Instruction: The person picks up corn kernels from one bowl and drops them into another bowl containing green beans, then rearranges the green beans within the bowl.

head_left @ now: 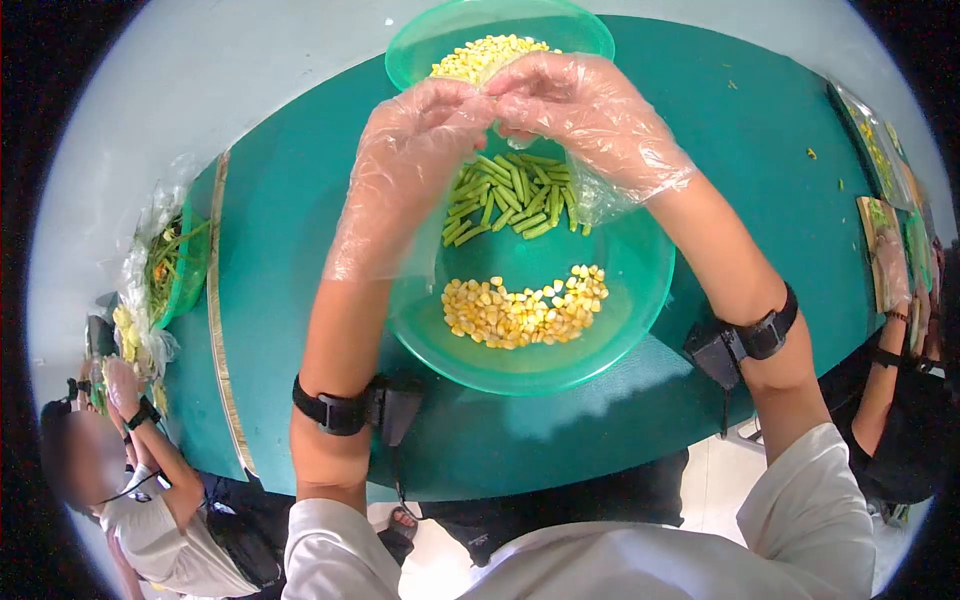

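My left hand [405,165] and my right hand [590,115], each in a loose clear plastic glove, meet above the far side of a green plastic basin [655,290]. Their fingers are closed and pressed together at the tips. Whatever is pinched there, if anything, is too small or hidden to name. Below them in the basin lies a pile of cut green bean pieces [520,195], partly covered by my gloves. Nearer to me, yellow corn kernels [525,315] form a separate curved heap. Behind my hands stands a second green basin [408,45] with more corn kernels [490,52].
A green basket [188,265] with vegetable trimmings and clear plastic stands at the table's left, beyond a pale strip [225,340]. A person [165,500] works at left. At right, another person's gloved hand [890,262] rests at a board [872,215]. Small scraps dot the green table [740,170].
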